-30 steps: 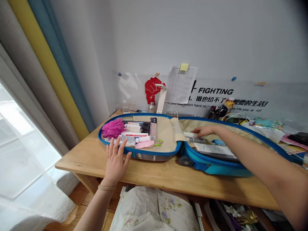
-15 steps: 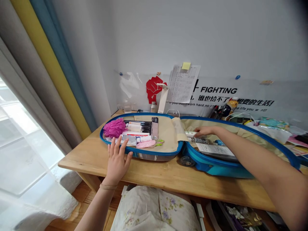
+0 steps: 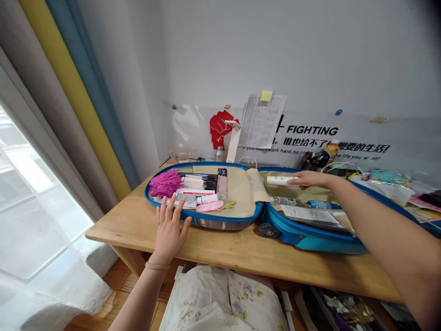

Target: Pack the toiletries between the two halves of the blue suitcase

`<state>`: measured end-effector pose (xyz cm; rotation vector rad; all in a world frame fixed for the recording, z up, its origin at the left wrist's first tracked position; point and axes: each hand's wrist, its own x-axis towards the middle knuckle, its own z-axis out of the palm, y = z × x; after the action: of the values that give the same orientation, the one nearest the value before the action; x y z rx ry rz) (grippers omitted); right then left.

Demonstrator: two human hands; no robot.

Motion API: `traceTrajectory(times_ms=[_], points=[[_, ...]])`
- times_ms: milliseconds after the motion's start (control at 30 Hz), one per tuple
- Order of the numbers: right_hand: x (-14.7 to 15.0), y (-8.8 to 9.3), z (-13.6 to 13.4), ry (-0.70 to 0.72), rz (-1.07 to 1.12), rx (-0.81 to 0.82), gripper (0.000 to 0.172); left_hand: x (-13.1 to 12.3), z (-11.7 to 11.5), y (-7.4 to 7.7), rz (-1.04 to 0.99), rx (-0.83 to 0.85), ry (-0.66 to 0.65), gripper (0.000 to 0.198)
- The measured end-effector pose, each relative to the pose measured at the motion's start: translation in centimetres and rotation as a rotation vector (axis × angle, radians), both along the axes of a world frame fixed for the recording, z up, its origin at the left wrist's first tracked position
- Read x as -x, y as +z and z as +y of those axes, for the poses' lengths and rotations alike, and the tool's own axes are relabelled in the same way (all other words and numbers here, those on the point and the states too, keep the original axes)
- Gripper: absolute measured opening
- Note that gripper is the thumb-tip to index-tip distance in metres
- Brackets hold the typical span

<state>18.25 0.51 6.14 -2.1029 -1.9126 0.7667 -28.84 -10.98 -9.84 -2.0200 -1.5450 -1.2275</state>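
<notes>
An open blue suitcase lies on the wooden table, its two halves spread side by side. Over the right half, my right hand grips the end of a white cylindrical tube, held level. Below it lie a clear bottle, a blue bottle and a flat package with white print. My left hand rests open, fingers spread, on the left half's front rim. Near its fingers are a purple bath puff, a pink oval item and several tubes and pens.
Behind the suitcase stand a white lamp and an orange-labelled bottle. Plastic packets lie at the right on the table. A floral cushion is in front, with curtains at left.
My right hand has lifted the white tube out from beside the clear bottle and moved it up and slightly right. The blue bottle now shows more fully. My left hand stays on the rim.
</notes>
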Motion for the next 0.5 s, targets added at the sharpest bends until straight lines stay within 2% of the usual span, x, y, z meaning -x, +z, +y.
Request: traceTrajectory(times_ms=[133,200,267,367,500], points=[[1.7,2.4,-0.5,-0.021,0.036,-0.159,0.039,0.0,0.0,0.1,-0.006,0.010,0.003,0.051],[4.2,3.4,-0.5,0.019,0.039,-0.223,0.044,0.0,0.0,0.1,-0.005,0.012,0.002,0.050],[8.0,3.8,-0.4,0.105,0.020,-0.263,0.045,0.0,0.0,0.1,-0.004,0.007,0.000,0.050],[15.1,3.1,-0.2,0.332,-0.093,-0.295,0.043,0.0,0.0,0.1,-0.005,0.004,-0.003,0.050],[23.9,0.4,0.2,0.544,-0.199,-0.296,0.036,0.0,0.0,0.1,0.001,0.008,-0.002,0.050]])
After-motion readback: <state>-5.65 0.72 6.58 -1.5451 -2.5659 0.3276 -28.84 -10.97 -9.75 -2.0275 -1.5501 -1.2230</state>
